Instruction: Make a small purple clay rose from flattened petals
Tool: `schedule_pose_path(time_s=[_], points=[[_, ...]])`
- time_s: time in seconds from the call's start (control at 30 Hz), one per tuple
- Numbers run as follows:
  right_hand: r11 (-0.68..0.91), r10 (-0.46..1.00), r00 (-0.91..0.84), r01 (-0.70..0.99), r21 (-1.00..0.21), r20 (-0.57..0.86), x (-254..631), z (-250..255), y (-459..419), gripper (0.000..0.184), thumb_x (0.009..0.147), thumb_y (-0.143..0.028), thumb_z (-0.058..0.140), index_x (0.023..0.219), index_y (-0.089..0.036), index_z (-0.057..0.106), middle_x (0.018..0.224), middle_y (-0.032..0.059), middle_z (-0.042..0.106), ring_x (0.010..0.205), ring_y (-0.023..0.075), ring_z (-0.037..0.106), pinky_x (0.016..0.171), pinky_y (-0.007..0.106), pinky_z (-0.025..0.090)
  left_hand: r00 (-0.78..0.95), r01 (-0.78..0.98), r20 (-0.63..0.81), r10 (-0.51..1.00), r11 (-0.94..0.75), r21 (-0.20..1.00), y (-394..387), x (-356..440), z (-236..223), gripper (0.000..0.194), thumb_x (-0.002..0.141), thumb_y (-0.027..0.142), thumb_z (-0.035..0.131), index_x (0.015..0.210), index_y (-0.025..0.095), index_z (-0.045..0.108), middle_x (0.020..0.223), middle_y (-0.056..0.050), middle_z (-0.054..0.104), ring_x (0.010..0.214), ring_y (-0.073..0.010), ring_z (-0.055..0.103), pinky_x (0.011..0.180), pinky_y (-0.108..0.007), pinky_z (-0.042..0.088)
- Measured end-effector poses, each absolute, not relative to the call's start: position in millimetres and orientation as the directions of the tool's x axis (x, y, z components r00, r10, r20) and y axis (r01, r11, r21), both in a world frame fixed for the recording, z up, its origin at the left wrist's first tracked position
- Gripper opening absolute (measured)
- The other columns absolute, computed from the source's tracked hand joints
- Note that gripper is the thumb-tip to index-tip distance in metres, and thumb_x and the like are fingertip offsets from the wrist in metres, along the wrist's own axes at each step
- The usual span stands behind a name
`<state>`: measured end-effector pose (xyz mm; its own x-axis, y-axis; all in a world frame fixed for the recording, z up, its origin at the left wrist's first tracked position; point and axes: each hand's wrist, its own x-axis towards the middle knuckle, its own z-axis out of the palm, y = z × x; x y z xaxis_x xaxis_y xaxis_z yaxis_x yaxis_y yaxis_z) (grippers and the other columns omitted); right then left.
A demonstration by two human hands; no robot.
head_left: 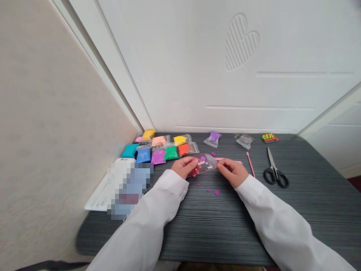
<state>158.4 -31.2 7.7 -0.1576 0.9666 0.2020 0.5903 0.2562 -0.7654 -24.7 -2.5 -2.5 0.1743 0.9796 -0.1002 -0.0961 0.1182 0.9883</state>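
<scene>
A clear plastic sheet (210, 162) with white marks is stretched between my two hands above the dark table. My left hand (184, 167) is closed around its left end, thumb on top. At the right edge, my right hand (232, 172) pinches the sheet between thumb and fingers. A round purple clay piece (202, 159) shows on or through the sheet; I cannot tell which. Below the hands, a flat purple clay disc (217, 192) lies on the table with tiny purple bits beside it. A pink flat tool (237, 162) lies partly behind my right hand.
Several bags of coloured clay, including a green one (171, 153), lie at the back left. A purple clay bag (213, 138) and a clear bag (244, 141) lie farther right. Black scissors (275, 173), a pink stick tool (250, 164) and a small yellow-topped clay piece (270, 138) are on the right.
</scene>
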Motion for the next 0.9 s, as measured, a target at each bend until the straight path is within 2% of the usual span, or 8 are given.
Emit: schedule_pose_path(time_s=[0.1,0.17,0.27,0.33,0.43,0.63,0.9], points=[[0.323,0.944,-0.158,0.616,-0.719,0.289,158.3,8.5,-32.0,0.017,0.077,-0.029,0.044,0.071,-0.018,0.056,0.071,0.0014,0.06,0.072,0.0144,0.055,0.067,0.027,0.042,0.191,-0.12,-0.12,0.974,0.144,0.982,-5.2,-26.8,3.3,0.032,0.061,0.04,0.061,0.074,0.011,0.059,0.058,-0.002,0.058,0.042,-0.008,0.049,0.037,-0.02,0.036],[0.397,0.899,-0.129,0.646,-0.652,0.419,157.1,10.1,-34.2,0.013,0.076,-0.026,0.046,0.077,-0.019,0.057,0.076,0.0034,0.06,0.078,0.0162,0.055,0.071,0.03,0.043,0.191,-0.083,-0.101,0.976,0.119,0.989,-7.8,-27.8,6.3,0.03,0.063,0.038,0.06,0.075,0.011,0.06,0.058,-0.002,0.058,0.042,-0.0078,0.049,0.037,-0.019,0.036],[0.474,0.792,-0.075,0.702,-0.531,0.606,152.1,14.1,-40.3,0.015,0.073,-0.023,0.05,0.087,-0.02,0.057,0.084,0.0059,0.059,0.083,0.0176,0.053,0.074,0.033,0.043,0.183,0.093,0.024,0.983,-0.041,0.995,-14.5,-26.3,8.7,0.027,0.069,0.036,0.054,0.078,0.012,0.062,0.055,0.0,0.055,0.042,-0.0068,0.046,0.038,-0.019,0.038],[0.502,0.745,-0.083,0.723,-0.475,0.662,147.3,16.1,-44.7,0.016,0.073,-0.023,0.053,0.088,-0.02,0.058,0.086,0.0058,0.06,0.084,0.0175,0.053,0.076,0.034,0.043,0.205,0.191,0.142,0.968,-0.182,0.965,-20.1,-23.3,9.7,0.025,0.072,0.034,0.052,0.08,0.013,0.063,0.058,-0.001,0.056,0.042,-0.0064,0.046,0.04,-0.019,0.039],[0.515,0.724,-0.103,0.738,-0.436,0.682,141.1,16.1,-48.6,0.016,0.073,-0.022,0.053,0.088,-0.021,0.058,0.088,0.0053,0.061,0.086,0.0172,0.054,0.078,0.034,0.043,0.252,0.212,0.248,0.935,-0.304,0.929,-27.4,-18.1,11.0,0.022,0.074,0.03,0.051,0.083,0.015,0.063,0.068,-0.002,0.058,0.044,-0.0059,0.048,0.042,-0.019,0.042],[0.509,0.709,-0.04,0.72,-0.472,0.704,138.1,13.3,-48.0,0.022,0.073,-0.02,0.053,0.095,-0.021,0.058,0.093,0.0058,0.061,0.089,0.0166,0.055,0.079,0.033,0.045,0.251,0.137,0.246,0.936,-0.286,0.949,-32.7,-12.9,11.2,0.021,0.073,0.026,0.052,0.088,0.015,0.062,0.077,-0.003,0.059,0.048,-0.0059,0.052,0.043,-0.018,0.044],[0.515,0.71,0.008,0.676,-0.527,0.704,135.0,10.6,-45.9,0.024,0.075,-0.018,0.051,0.097,-0.022,0.059,0.097,0.0054,0.061,0.09,0.0153,0.056,0.082,0.031,0.046,0.257,0.196,0.339,0.905,-0.392,0.899,-33.9,-10.1,7.0,0.025,0.071,0.024,0.055,0.095,0.02,0.061,0.088,-0.005,0.061,0.075,-0.0136,0.059,0.06,-0.024,0.051]])
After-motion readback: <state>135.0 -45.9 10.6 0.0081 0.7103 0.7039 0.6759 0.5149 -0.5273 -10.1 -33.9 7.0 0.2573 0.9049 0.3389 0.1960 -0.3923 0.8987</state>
